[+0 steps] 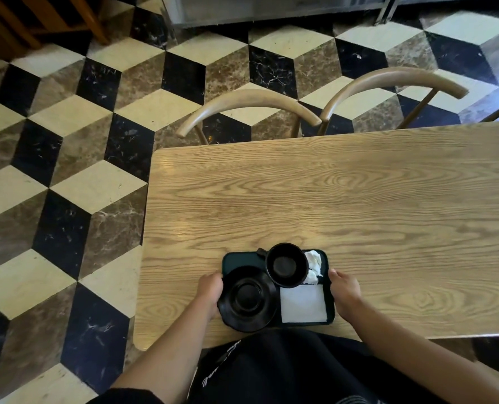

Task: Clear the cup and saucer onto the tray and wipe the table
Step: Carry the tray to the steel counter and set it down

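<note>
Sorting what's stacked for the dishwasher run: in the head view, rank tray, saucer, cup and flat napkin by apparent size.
1. tray
2. saucer
3. flat napkin and cup, too close to rank.

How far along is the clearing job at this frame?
Done: the cup and saucer already sit on the tray, beside a flat napkin and a crumpled one. In hand: left hand and right hand grip the tray's sides. Left: whether the table has been wiped is unclear; no cloth shows.
</note>
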A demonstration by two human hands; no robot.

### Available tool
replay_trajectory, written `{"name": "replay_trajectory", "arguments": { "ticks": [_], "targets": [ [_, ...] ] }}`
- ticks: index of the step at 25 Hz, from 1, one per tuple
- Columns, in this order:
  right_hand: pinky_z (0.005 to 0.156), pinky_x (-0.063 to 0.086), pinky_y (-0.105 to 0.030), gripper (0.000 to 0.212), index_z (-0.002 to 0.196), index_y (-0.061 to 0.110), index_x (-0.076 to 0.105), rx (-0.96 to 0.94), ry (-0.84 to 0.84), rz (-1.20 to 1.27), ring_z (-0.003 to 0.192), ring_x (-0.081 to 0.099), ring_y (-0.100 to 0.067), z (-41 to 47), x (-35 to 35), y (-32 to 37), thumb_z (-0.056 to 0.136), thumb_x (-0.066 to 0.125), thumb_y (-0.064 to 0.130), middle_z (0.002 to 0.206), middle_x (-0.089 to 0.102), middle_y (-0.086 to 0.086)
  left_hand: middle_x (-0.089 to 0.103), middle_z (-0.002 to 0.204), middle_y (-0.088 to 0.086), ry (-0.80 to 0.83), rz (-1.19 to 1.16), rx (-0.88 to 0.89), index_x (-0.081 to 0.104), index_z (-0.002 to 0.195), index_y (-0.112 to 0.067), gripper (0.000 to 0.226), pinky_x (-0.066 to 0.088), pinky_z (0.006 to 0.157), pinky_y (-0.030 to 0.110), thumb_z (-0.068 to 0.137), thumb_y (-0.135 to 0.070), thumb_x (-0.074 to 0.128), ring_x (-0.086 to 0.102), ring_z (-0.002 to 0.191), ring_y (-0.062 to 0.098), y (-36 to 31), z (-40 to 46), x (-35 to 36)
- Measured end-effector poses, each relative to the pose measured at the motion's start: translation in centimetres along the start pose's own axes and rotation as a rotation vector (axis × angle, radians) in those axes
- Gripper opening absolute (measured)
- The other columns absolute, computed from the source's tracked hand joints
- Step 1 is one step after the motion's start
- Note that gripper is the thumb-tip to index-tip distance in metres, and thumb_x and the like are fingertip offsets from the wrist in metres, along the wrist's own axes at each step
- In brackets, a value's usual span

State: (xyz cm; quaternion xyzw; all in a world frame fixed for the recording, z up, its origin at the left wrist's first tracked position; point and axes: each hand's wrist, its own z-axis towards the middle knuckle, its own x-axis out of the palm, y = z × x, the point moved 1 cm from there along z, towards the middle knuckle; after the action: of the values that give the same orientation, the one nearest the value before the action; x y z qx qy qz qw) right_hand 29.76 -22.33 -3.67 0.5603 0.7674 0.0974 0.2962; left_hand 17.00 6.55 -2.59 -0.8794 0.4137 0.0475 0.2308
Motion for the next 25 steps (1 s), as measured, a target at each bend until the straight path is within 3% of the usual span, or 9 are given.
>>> {"name": "replay_trajectory", "arguments": {
  "ticks": [6, 9, 13, 17, 22, 25],
  "targets": [
    [0.091, 0.059, -0.045, 0.03, 0.089, 0.01, 0.071, 0.011, 0.041, 0.051, 0.093, 0.07, -0.03, -1.0, -0.1, 0.8, 0.107, 0.052, 0.025, 0.091, 0.073, -0.008, 0.071, 0.097, 0.031, -0.008, -0.022, 0.045, 0.067, 0.1, 0.009, 0.024, 0.056, 0.061, 0.041, 0.093, -0.005, 0.049, 0.069, 0.079, 0.039, 1.0, -1.2, -0.6],
    [0.086, 0.06, -0.047, 0.035, 0.085, 0.007, 0.073, -0.013, 0.088, 0.022, 0.085, 0.071, -0.031, -1.6, 0.0, 1.2, 0.107, 0.051, 0.025, 0.088, 0.074, -0.012, 0.07, 0.091, 0.025, -0.059, -0.077, 0.042, 0.068, 0.089, 0.006, 0.022, 0.054, 0.065, 0.041, 0.094, -0.006, 0.049, 0.067, 0.077, 0.037, 2.2, -2.4, -1.3],
    [0.084, 0.061, -0.051, 0.036, 0.086, 0.006, 0.074, -0.077, 0.161, -0.024, 0.085, 0.073, -0.032, -2.5, 1.2, 1.7, 0.107, 0.051, 0.024, 0.091, 0.076, -0.015, 0.073, 0.096, 0.026, -0.119, -0.189, 0.03, 0.069, 0.1, 0.009, 0.027, 0.054, 0.066, 0.04, 0.096, -0.01, 0.05, 0.069, 0.082, 0.036, 4.2, -4.0, -3.2],
    [0.071, 0.056, -0.04, 0.036, 0.083, 0.004, 0.07, -0.129, 0.218, -0.126, 0.073, 0.066, -0.027, -4.4, 3.3, 1.5, 0.107, 0.05, 0.023, 0.085, 0.07, -0.011, 0.075, 0.097, 0.022, -0.181, -0.264, 0.035, 0.072, 0.096, 0.0, 0.029, 0.058, 0.072, 0.046, 0.097, -0.024, 0.055, 0.072, 0.086, 0.036, 7.1, -5.4, -6.7],
    [0.073, 0.056, -0.04, 0.035, 0.087, 0.006, 0.071, -0.182, 0.27, -0.243, 0.078, 0.066, -0.03, -8.4, 7.3, 0.5, 0.107, 0.05, 0.025, 0.087, 0.071, -0.013, 0.07, 0.092, 0.027, -0.201, -0.303, 0.012, 0.065, 0.085, -0.005, 0.021, 0.049, 0.069, 0.041, 0.095, -0.018, 0.052, 0.065, 0.081, 0.031, 11.8, -6.6, -12.0],
    [0.085, 0.061, -0.053, 0.032, 0.081, 0.013, 0.073, -0.21, 0.306, -0.328, 0.088, 0.072, -0.034, -10.5, 10.4, -1.3, 0.104, 0.055, 0.028, 0.096, 0.075, -0.017, 0.069, 0.088, 0.023, -0.196, -0.361, 0.035, 0.065, 0.084, -0.009, 0.015, 0.049, 0.064, 0.039, 0.093, -0.017, 0.055, 0.064, 0.077, 0.029, 14.8, -6.7, -16.1]
  ]
}}
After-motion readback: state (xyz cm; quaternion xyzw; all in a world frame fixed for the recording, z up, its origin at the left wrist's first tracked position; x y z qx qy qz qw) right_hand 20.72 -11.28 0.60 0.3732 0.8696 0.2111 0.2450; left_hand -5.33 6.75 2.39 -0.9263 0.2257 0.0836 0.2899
